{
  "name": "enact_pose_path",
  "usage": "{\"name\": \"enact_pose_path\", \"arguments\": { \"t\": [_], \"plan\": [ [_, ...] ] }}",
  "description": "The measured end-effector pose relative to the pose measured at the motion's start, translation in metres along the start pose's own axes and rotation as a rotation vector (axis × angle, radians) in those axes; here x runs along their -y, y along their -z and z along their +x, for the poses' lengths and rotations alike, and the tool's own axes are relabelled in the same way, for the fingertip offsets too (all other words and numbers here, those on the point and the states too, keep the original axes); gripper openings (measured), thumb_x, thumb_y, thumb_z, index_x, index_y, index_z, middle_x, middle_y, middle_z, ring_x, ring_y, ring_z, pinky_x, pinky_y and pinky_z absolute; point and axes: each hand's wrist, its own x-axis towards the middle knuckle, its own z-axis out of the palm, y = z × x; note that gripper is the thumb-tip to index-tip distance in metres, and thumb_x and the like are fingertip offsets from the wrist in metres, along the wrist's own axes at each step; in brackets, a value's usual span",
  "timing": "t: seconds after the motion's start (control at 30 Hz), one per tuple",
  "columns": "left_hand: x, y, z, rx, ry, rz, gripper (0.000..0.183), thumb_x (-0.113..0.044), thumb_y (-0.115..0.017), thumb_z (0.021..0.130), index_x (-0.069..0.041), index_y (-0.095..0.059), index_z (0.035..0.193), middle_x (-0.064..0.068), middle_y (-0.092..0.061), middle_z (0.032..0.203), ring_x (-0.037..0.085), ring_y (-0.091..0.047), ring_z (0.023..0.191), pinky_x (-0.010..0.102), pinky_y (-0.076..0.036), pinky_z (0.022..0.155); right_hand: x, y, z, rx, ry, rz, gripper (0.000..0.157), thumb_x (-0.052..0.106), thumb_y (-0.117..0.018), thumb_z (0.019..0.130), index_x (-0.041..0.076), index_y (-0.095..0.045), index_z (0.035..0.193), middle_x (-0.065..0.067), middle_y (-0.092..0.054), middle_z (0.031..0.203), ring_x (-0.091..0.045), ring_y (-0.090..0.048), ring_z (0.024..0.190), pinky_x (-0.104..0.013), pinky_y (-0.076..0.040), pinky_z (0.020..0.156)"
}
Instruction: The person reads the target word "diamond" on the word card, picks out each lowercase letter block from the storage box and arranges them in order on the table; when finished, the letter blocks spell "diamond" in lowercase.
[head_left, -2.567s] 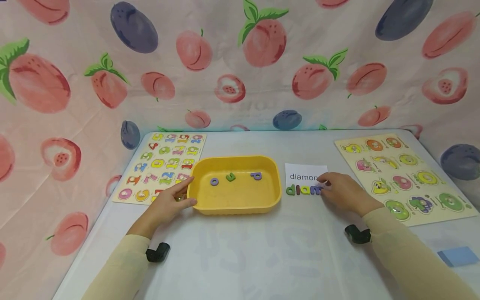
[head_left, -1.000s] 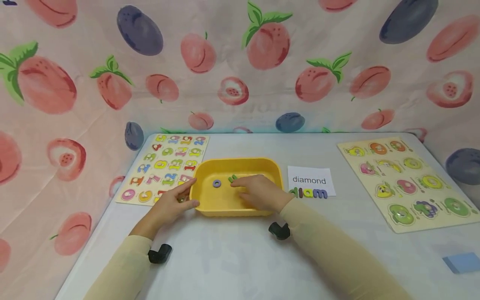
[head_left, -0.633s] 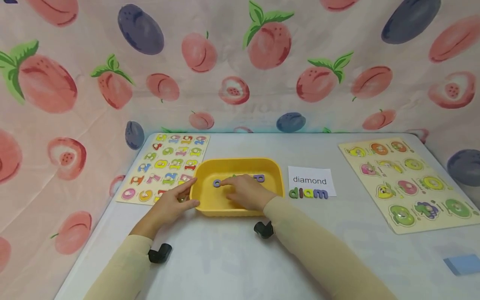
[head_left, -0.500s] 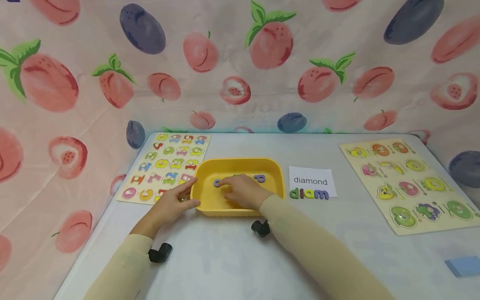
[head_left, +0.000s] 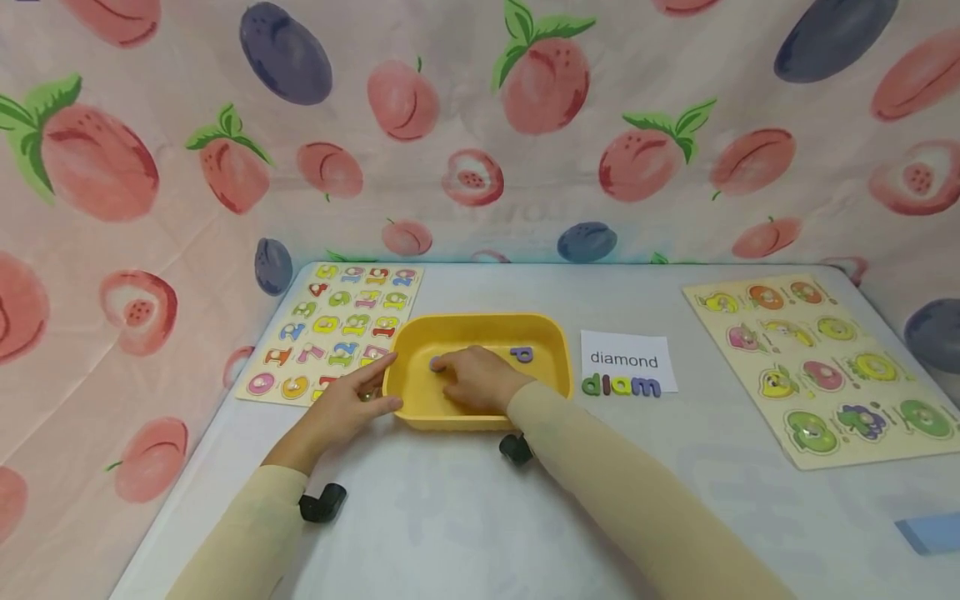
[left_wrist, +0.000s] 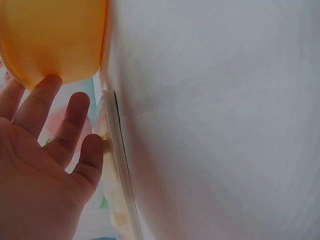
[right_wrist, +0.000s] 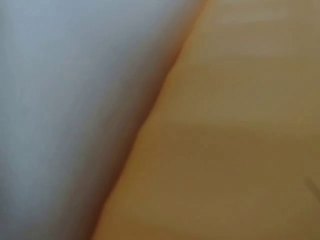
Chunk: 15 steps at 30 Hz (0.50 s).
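Left hand (head_left: 337,417), fingers spread, touches the left end of a yellow, round-cornered plastic tray (head_left: 457,423); inside it, the right hand (head_left: 483,379) partly covers a small round purple letter (head_left: 434,364), whether pinched I cannot tell; a stemmed purple letter (head_left: 527,355) lies farther right

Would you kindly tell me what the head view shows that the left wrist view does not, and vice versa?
Only the head view: right hand, letter pieces, "diamond" card, fruit board, blue block.
Only the left wrist view: the palm of the left hand, the number board edge-on.
Both: left hand, number board, yellow tray, white table.
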Motion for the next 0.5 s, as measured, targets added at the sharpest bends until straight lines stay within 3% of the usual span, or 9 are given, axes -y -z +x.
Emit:
{"name": "enact_pose_path", "arguments": {
  "t": [0.2,0.5],
  "plan": [
    [-0.0002,-0.0001,0.0006,-0.001,0.005,-0.001,0.08,-0.043,-0.075,0.089,-0.028,-0.036,0.157,0.013,-0.044,0.153,0.035,-0.038,0.142,0.058,-0.029,0.114,-0.0027,0.0012,-0.0005,-0.04,0.009,0.003,0.032,0.014,-0.064,0.095,0.012,-0.07,0.125,0.0,-0.069,0.122,-0.019,-0.058,0.116,-0.034,-0.041,0.108],
    [0.0,-0.0003,0.0011,-0.014,-0.015,0.001,0.078,-0.043,-0.074,0.09,-0.026,-0.037,0.157,0.014,-0.045,0.152,0.035,-0.039,0.141,0.058,-0.029,0.113,-0.0033,0.002,-0.0016,-0.019,-0.012,-0.016,0.034,0.017,-0.063,0.097,0.012,-0.067,0.131,-0.001,-0.067,0.126,-0.018,-0.059,0.119,-0.035,-0.041,0.109]
  ]
}}
